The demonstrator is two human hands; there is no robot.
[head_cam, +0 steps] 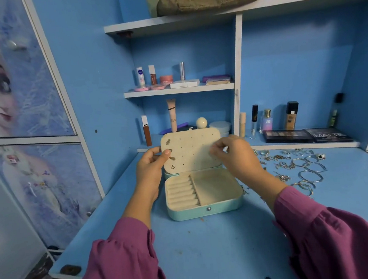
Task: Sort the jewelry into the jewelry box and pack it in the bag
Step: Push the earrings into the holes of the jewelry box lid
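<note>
open jewelry box [205, 209], loose jewelry [298, 166] just right, cosmetics [168, 80] behind

Both arms stretched forward, left hand [150, 165] fingers curled in a pinch, right hand [236, 153] fingertips pinched together

Person's forearms in loose, long sleeves of magenta-purple woven fabric, left sleeve [122, 257] and right sleeve [336, 232], each gathered into a narrow cuff at the wrist; both hands bare, without rings or bracelets.
</note>
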